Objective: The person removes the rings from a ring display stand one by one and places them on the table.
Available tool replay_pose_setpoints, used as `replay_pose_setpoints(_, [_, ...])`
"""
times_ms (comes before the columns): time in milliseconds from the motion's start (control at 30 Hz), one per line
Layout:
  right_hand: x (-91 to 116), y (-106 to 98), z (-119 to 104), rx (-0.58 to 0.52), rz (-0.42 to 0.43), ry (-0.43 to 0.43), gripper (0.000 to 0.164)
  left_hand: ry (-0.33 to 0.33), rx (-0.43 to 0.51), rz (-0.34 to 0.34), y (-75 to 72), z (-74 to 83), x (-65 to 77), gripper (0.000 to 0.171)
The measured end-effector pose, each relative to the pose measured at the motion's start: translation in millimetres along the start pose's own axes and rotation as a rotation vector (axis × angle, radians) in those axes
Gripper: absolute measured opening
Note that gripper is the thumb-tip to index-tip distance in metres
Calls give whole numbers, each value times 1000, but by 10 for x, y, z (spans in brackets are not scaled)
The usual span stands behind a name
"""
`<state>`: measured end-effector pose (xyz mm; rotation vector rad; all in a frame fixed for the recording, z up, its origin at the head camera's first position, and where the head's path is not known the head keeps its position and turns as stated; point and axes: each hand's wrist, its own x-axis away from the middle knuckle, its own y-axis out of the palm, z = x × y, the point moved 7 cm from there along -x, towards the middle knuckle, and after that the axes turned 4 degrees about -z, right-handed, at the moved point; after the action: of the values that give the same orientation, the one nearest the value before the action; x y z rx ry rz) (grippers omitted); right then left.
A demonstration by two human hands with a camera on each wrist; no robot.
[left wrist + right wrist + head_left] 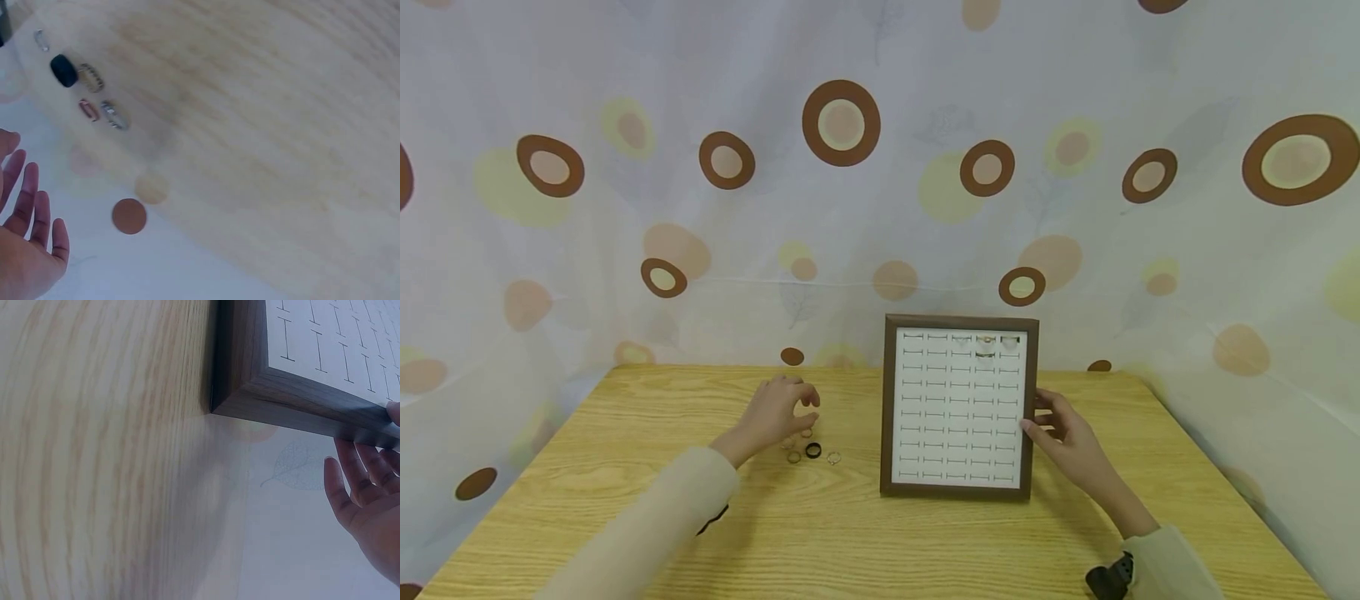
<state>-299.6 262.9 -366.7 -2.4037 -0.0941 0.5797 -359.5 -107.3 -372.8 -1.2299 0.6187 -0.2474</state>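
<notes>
A ring display board [958,400] with a dark wooden frame and a white slotted panel stands upright on the table. Several rings [985,339] sit in its slots near the upper right. My right hand [1071,442] grips the frame's right edge, thumb at the front; the right wrist view shows fingers against the frame's side [300,406]. To the left, my left hand [775,412] hovers just above loose rings with thumb and fingers apart, holding nothing visible. Among these rings are a wide black ring [64,70], a silver ring [834,457] and a reddish ring [89,110].
The light wooden table [820,542] ends at a patterned curtain [850,217] behind and at the sides. A black strap with a small device [1110,577] is on the right wrist.
</notes>
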Motion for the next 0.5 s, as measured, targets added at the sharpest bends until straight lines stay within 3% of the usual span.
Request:
replay_pose_setpoints(233, [-6, 3, 4, -3, -2, 1, 47, 90, -71, 68, -276, 291, -132, 13])
replay_pose_setpoints(500, [-4, 4, 18, 10, -5, 16, 48, 179, -60, 118, -501, 617, -249, 14])
